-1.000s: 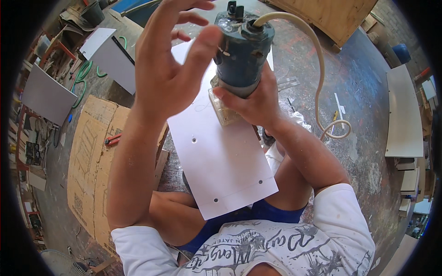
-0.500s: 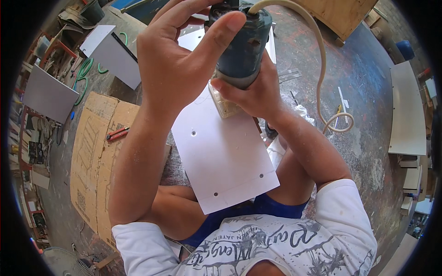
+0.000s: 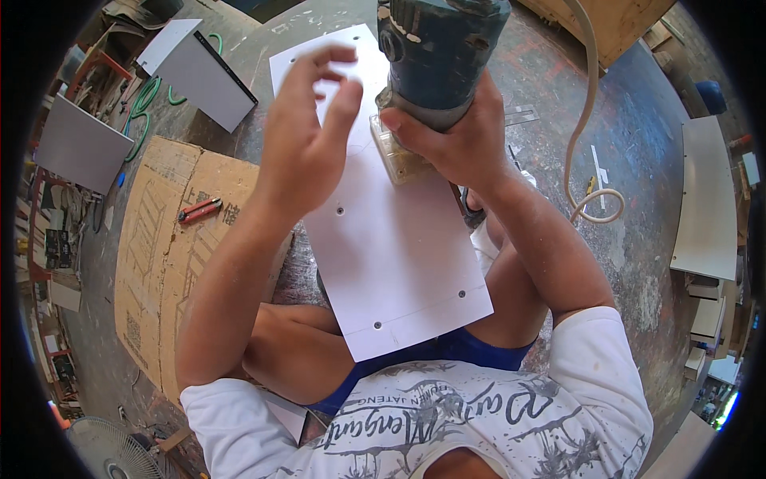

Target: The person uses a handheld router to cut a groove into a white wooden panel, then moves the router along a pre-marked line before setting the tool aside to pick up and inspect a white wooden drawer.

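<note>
The right hand (image 3: pixel 465 142) is wrapped around a dark blue trim router (image 3: pixel 443 56). Under this grip is a white board (image 3: pixel 403 255). Just left of the grip, the left hand (image 3: pixel 307 148) is open, fingers bent.

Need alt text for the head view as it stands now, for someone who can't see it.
A seated person's right hand holds a dark blue corded power tool above a white board, with the left hand raised empty, its fingers blurred. At left, a red tool lies on flattened cardboard.
</note>
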`<state>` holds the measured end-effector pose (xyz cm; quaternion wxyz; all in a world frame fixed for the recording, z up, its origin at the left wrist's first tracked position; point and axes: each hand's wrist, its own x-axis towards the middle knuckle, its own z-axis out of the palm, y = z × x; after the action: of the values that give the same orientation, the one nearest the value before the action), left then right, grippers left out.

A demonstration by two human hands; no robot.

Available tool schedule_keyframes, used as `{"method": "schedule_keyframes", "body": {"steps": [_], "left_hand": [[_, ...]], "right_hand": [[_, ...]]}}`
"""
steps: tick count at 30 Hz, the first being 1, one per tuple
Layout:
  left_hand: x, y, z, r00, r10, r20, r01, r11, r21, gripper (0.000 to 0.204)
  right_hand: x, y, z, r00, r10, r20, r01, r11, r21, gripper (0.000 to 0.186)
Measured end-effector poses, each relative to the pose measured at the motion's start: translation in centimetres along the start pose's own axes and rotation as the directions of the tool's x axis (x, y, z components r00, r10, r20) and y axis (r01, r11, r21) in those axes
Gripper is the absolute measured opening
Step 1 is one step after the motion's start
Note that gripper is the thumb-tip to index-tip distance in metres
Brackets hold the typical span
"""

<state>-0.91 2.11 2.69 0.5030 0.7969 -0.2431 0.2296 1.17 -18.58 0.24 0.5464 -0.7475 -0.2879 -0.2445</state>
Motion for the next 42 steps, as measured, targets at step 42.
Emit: {"method": "schedule_keyframes", "body": {"steps": [42], "left_hand": [[-3.6, -1.4, 1.6, 0.953, -0.014, 0.304, -0.140, 0.868, 0.476, 0.084]], "right_hand": [[-1.8, -0.2, 0.4, 1.000, -0.005, 0.010, 0.005, 1.000, -0.029, 0.057]]}}
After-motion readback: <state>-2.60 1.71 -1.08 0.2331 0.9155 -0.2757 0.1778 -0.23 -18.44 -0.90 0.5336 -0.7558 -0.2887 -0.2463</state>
